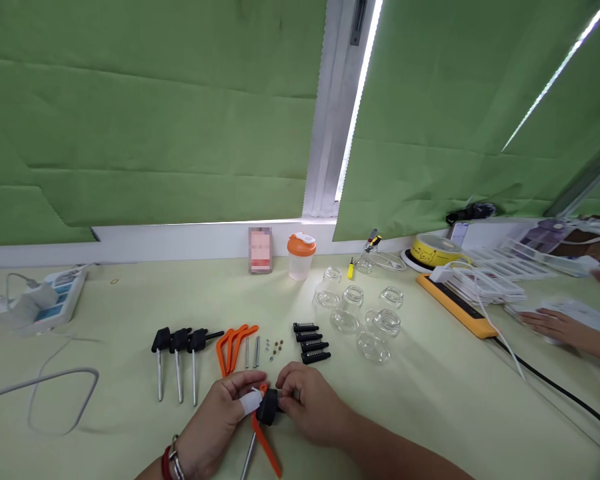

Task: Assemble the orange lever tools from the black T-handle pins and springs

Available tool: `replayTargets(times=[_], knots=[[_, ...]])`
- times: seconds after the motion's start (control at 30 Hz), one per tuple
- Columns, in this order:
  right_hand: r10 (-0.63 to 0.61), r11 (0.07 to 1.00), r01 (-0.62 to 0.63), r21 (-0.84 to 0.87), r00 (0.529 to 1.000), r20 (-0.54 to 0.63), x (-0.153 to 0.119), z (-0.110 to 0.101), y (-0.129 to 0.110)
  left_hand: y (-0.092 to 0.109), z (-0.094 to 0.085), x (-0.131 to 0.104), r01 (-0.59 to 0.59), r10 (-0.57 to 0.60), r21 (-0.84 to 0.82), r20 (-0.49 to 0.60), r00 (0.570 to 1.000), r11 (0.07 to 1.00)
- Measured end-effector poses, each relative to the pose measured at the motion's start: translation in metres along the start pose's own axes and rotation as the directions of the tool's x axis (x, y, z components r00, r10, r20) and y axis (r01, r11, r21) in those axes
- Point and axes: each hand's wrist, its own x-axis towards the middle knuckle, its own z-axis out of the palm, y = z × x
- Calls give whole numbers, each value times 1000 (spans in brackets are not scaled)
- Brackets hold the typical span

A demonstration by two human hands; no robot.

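Observation:
My left hand (219,415), its thumb wrapped in white, is closed on a black head with a metal rod (267,408) and an orange lever (266,445) against it. At the head's right side my right hand (313,403) pinches with its fingertips; whatever lies between them is hidden. Left of the hands lie several similar black-headed metal rods (179,341). Beyond the fingers are more orange levers (234,343), long screws (257,351), small nuts or washers (275,349) and a row of black threaded pieces (312,344).
Several clear glass jars (351,310) stand to the right, near a yellow-handled tool (351,269). An orange-lidded cup (301,255) is by the wall. Farther right are an orange power strip (455,305) and a co-worker's hand (555,323). A white power strip (63,300) sits left.

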Motion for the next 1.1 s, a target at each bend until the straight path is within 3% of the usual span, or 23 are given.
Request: replayTargets(times=[0.13, 0.23, 0.4, 0.5, 0.6, 0.77, 0.87, 0.93, 1.0, 1.1], knots=[[43, 997, -36, 63, 994, -103, 3, 2, 2, 1, 3, -4, -48, 51, 34, -82, 995, 998], [64, 989, -45, 140, 989, -132, 3, 4, 1, 0, 8, -8, -80, 78, 131, 24, 997, 988], [140, 937, -148, 317, 989, 50, 1, 4, 3, -3, 10, -11, -218, 147, 349, 220, 964, 911], [238, 825, -305, 476, 951, 197, 4, 2, 9, 1, 8, -14, -239, 98, 438, 321, 942, 867], [228, 728, -412, 548, 899, 374, 8, -1, 12, 10, 9, -21, -264, 41, 482, 424, 905, 835], [271, 848, -391, 358, 900, 341, 8, 0, 5, 16, 13, -30, -302, -24, 582, 485, 874, 755], [332, 820, -452, 352, 876, 350, 10, 3, 2, 18, 11, -33, -338, -20, 641, 483, 875, 689], [402, 765, -488, 420, 872, 279, 17, 4, 2, 21, 10, -35, -372, -31, 645, 524, 851, 668], [414, 792, -412, 451, 905, 100, 26, 4, 3, 24, 9, -37, -407, -56, 622, 588, 807, 669], [170, 957, -119, 264, 969, -179, 43, 4, 3, 24, 7, -37, -429, -43, 596, 615, 787, 679]])
